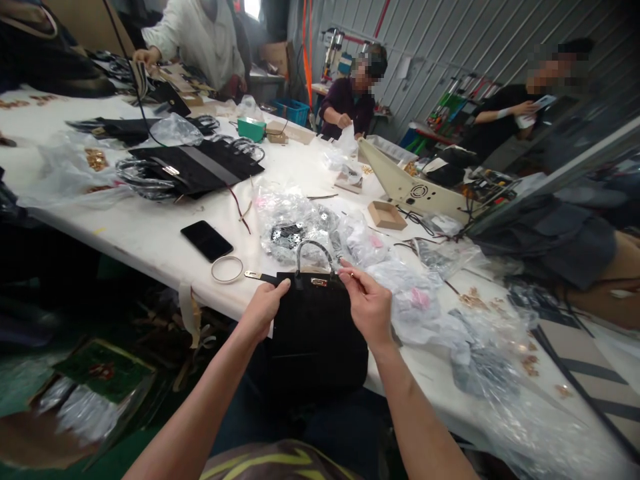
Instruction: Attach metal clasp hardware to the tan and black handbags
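A black handbag stands upright at the table's front edge, close to my body. Its arched handle looks wrapped in clear plastic, and a metal clasp sits near the top edge. My left hand grips the bag's upper left corner, thumb on the front. A dark strap with a gold metal end sticks out beside that hand. At the upper right corner, my right hand is closed in a pinch on a small gold-coloured metal piece, whose exact kind is too small to tell.
Left of the bag lie a phone and a ring-shaped band. Plastic bags of parts spread behind and right. Black bag pieces lie farther left. A beige machine stands at the back right. Several people are around the table.
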A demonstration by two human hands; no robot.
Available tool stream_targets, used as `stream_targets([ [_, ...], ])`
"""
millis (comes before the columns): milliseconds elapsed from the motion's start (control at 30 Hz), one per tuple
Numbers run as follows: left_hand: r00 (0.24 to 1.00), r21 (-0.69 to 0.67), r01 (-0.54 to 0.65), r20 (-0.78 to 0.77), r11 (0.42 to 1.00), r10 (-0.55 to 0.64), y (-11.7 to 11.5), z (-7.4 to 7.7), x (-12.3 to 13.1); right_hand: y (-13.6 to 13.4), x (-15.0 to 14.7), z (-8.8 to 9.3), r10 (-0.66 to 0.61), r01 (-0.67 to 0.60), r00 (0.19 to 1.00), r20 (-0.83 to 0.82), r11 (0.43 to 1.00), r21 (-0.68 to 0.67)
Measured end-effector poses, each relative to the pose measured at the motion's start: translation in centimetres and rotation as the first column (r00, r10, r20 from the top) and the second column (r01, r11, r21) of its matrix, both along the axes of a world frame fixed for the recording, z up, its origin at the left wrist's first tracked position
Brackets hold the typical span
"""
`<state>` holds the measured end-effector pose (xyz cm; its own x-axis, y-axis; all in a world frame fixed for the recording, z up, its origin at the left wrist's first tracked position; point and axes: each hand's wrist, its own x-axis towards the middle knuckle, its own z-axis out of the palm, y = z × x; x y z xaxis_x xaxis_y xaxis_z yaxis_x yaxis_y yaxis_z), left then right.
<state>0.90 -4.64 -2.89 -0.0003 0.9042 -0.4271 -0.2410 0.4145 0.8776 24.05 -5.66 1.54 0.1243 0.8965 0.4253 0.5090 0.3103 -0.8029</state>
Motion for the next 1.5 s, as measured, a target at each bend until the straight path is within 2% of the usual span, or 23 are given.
stream_targets([
  [100,1.000,0.028,0.005,-0.004,1.000,-0.004,0.0,0.1,0.3,2.3,0.7,0.2,0.120,-0.139,0.984,-0.129,0.978,-0.156],
  [233,1.000,0.050,0.022,-0.012,0.999,-0.021,-0.2,0.3,0.8,5.2,1.0,0.1,0.288,-0.313,0.949,-0.126,0.896,-0.316],
  [300,0.999,0.044,0.027,-0.020,0.999,-0.026,-0.3,0.2,0.8,6.2,1.4,0.9,0.347,-0.380,0.924,-0.159,0.809,-0.448],
  [400,0.999,0.056,0.020,-0.044,0.998,-0.017,-0.5,-0.1,0.9,7.1,2.7,2.6,0.469,-0.503,0.851,-0.238,0.594,-0.627],
  [433,0.998,0.070,0.012,-0.055,0.997,-0.008,-0.5,-0.2,1.0,7.2,3.1,3.0,0.510,-0.515,0.831,-0.224,0.551,-0.657],
  [467,0.998,0.080,0.004,-0.065,0.997,0.001,-0.5,-0.3,1.0,7.2,3.4,3.2,0.543,-0.510,0.819,-0.187,0.538,-0.672],
  [500,0.997,0.085,-0.001,-0.075,0.996,0.007,-0.5,-0.4,1.1,7.1,3.6,3.2,0.558,-0.492,0.818,-0.139,0.556,-0.670],
  [533,0.997,0.085,-0.001,-0.081,0.996,0.008,-0.5,-0.4,1.2,6.8,3.6,3.0,0.554,-0.466,0.828,-0.085,0.597,-0.653],
  [633,0.998,0.093,0.028,-0.065,0.995,-0.022,-0.6,-0.5,1.4,5.0,3.2,1.8,0.480,-0.334,0.865,0.146,0.768,-0.546],
  [700,0.997,0.121,0.048,-0.062,0.992,-0.041,-0.6,-0.5,1.6,3.6,3.0,1.1,0.411,-0.238,0.838,0.358,0.867,-0.438],
  [800,0.993,0.146,0.036,-0.116,0.989,-0.019,-0.7,-0.5,1.7,1.9,3.4,0.6,0.315,-0.166,0.783,0.537,0.937,-0.307],
  [833,0.991,0.150,0.028,-0.136,0.988,-0.007,-0.6,-0.6,1.7,1.6,3.7,0.5,0.286,-0.150,0.793,0.538,0.947,-0.283],
  [900,0.984,0.160,0.017,-0.177,0.987,0.012,-0.6,-0.6,1.9,1.3,4.0,0.0,0.229,-0.113,0.875,0.426,0.953,-0.281],
  [967,0.975,0.172,0.015,-0.221,0.985,0.024,-0.6,-0.6,2.1,1.4,3.9,-0.7,0.161,-0.098,0.975,0.154,0.930,-0.353],
  [1033,0.969,0.175,0.020,-0.248,0.984,0.024,-0.6,-0.5,2.3,1.6,3.2,-1.5,0.056,-0.102,0.992,-0.114,0.891,-0.443],
  [1100,0.975,0.161,0.031,-0.223,0.987,0.006,-0.7,-0.2,2.4,1.8,2.0,-2.3,-0.036,-0.064,0.978,-0.203,0.884,-0.463],
  [1233,0.997,0.121,0.021,-0.082,0.992,-0.012,-1.0,0.3,2.3,1.1,-0.8,-3.3,-0.098,0.076,0.992,-0.080,0.967,-0.244],
  [1333,1.000,0.121,0.013,-0.003,0.993,-0.012,-1.1,0.4,2.3,0.0,-2.2,-3.6,-0.105,0.106,0.994,0.014,0.983,-0.150],
  [1400,0.999,0.119,0.027,0.032,0.993,-0.031,-1.1,0.4,2.3,-0.6,-2.1,-3.6,-0.053,0.060,0.996,0.077,0.993,-0.103],
  [1500,0.996,0.114,0.066,0.054,0.991,-0.072,-1.1,0.3,2.3,-0.9,-0.3,-3.3,0.078,-0.073,0.982,0.174,0.997,-0.036],
])
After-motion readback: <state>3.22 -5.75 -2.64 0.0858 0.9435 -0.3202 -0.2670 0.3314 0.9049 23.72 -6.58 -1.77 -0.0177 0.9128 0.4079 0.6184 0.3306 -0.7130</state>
